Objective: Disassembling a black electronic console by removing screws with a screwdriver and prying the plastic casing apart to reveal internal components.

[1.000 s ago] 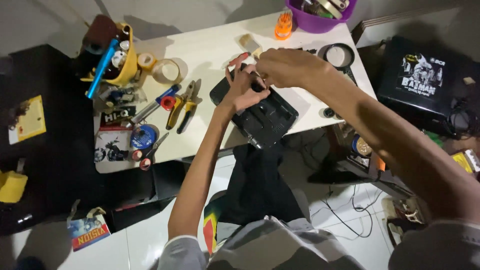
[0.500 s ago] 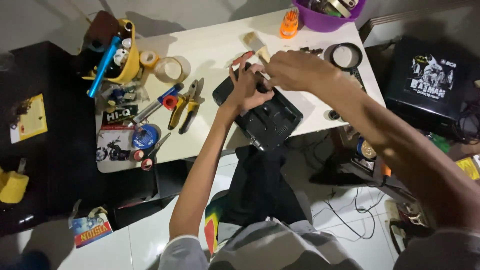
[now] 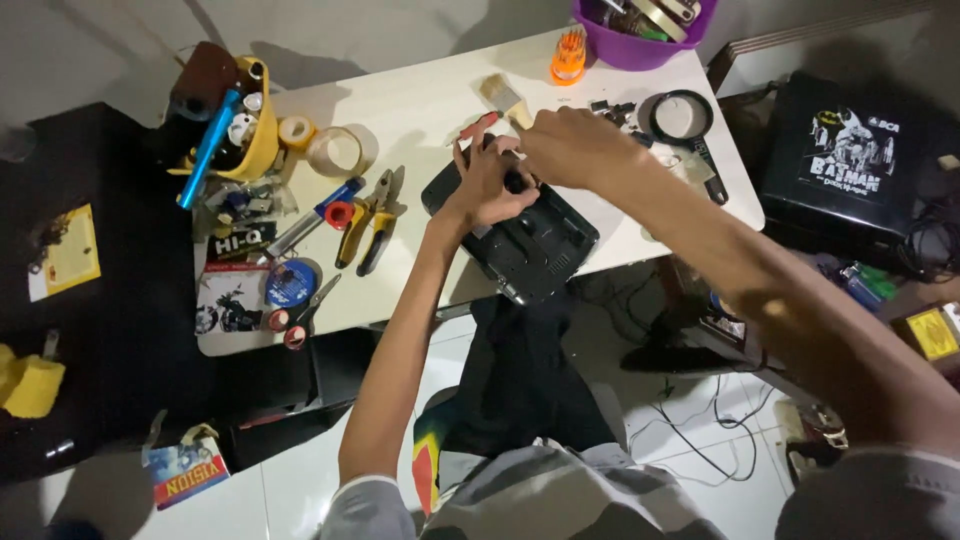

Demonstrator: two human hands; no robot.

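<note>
A black box-shaped electronic device (image 3: pixel 535 245) lies on the white table (image 3: pixel 420 110), hanging slightly over the near edge. My left hand (image 3: pixel 487 185) rests on its far end, fingers curled around a dark tool handle (image 3: pixel 513 181). My right hand (image 3: pixel 575 145) is closed just above and to the right, gripping the same tool from above. A red-handled tool (image 3: pixel 478 127) and a paintbrush (image 3: pixel 505 100) lie just beyond the hands.
Yellow pliers (image 3: pixel 368 218), tape rolls (image 3: pixel 335 150), a yellow tool holder (image 3: pixel 235 125), scissors (image 3: pixel 300 315) and a blue tape roll sit at left. A purple bowl (image 3: pixel 640 30), orange bit set (image 3: pixel 568 55) and magnifier (image 3: pixel 682 118) are at the back right. Cables cover the floor.
The view has shifted slightly. Both hands stay on the device's far end, with the right hand moved a little over the left.
</note>
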